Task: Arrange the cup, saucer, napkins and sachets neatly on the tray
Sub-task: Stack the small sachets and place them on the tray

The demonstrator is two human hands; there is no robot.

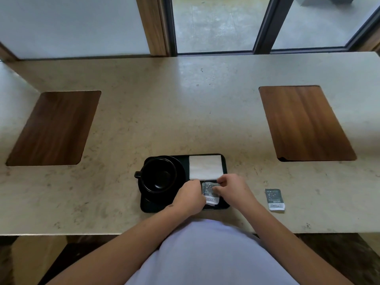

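A black tray [225, 161] lies on the stone counter just in front of me. On its left half a black cup [158, 174] stands on a black saucer [181, 171], handle pointing left. A folded white napkin [205, 167] fills the tray's far right corner. Grey and white sachets [209, 194] lie stacked on the near right part of the tray. My left hand [190, 197] and my right hand [232, 189] both pinch these sachets at their far end. One more sachet [274, 199] lies on the counter, to the right of the tray.
Two dark wooden inlay panels sit in the beige counter [185, 112], one at the left [53, 128] and one at the right [304, 122]. A wall and glass doors rise behind the counter's far edge. The near edge runs close to my body.
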